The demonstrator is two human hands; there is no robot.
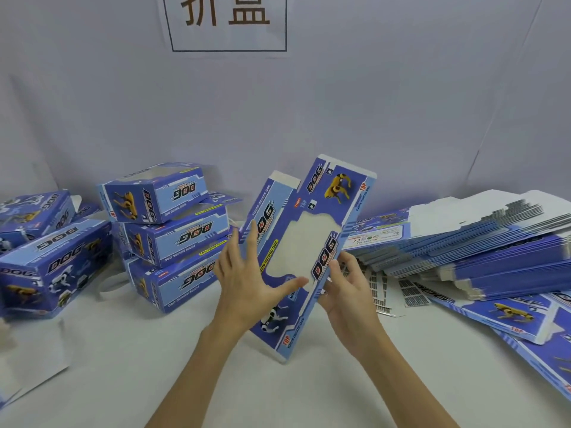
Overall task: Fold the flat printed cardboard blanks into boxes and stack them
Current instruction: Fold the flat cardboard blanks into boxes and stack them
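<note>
Two bare hands held one flat blue printed cardboard blank [312,242] tilted on end at the centre of a white table [123,350]. Fingers of the left hand [244,273] were straight and spread against its printed face. Curled fingers of the right hand [346,288] gripped its right edge. Folded boxes [167,230] sat stacked at far left. More flat blanks [482,251] lay piled at right.
</note>
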